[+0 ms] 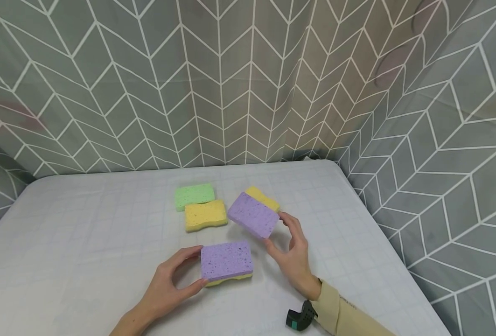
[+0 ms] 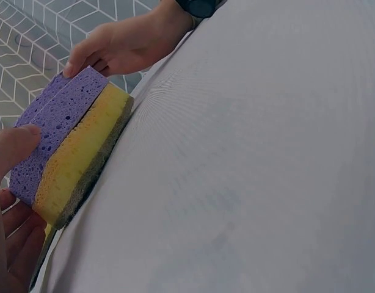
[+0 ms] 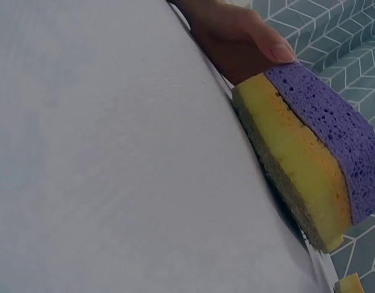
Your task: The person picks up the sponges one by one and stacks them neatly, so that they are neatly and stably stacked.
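Note:
A purple sponge lies flat on top of a yellow sponge that has a dark scouring underside. My left hand holds the left end of this purple sponge, thumb at the near corner and fingers at the far one. Farther right, my right hand pinches a second purple sponge by its right end; it sits at a slant. Behind that one, another yellow sponge shows in part. In the right wrist view, the left thumb touches the front purple sponge.
Just beyond the hands, a wavy-edged yellow sponge lies against a green sponge. All rest on a white-covered table. Grey patterned curtains hang behind and to the right. A black device sits at my right wrist.

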Tool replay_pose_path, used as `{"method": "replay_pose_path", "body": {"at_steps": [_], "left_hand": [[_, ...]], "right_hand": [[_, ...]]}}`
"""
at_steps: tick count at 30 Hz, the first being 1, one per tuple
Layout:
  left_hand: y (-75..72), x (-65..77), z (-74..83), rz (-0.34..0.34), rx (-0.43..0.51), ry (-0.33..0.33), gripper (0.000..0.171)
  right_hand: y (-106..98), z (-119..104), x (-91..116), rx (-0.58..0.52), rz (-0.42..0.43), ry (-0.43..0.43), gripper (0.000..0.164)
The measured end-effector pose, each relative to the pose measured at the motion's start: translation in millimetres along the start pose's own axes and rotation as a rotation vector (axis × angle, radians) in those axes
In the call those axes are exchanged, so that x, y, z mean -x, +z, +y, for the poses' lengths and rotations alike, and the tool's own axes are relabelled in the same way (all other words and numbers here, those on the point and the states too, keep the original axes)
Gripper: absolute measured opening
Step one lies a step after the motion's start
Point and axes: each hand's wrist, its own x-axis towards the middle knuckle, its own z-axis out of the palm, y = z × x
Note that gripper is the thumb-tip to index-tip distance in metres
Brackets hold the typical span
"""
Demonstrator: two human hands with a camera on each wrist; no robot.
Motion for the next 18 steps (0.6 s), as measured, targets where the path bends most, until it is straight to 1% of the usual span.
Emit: {"method": "replay_pose_path", "body": {"at_steps": [8, 10, 15, 18], "left_hand": [[-0.7, -0.5, -1.3, -0.017, 0.005, 0.023, 0.064], [-0.4, -0.7, -1.0, -0.015, 0.001, 0.021, 0.064], [0.3, -0.9, 0.1, -0.007, -0.006, -0.014, 0.064], [0.1, -0.8, -0.2, -0.006, -0.003, -0.02, 0.064]], "right_hand": [[2.5, 4.0, 4.7, -0.033, -0.034, -0.051, 0.069], [3.3, 3.8, 5.7, -0.041, -0.051, -0.056, 0.069], [4.4, 3.1, 7.6, -0.07, -0.113, -0.057, 0.069], [4.7, 3.3, 7.5, -0.098, -0.151, -0.065, 0.068]]}}
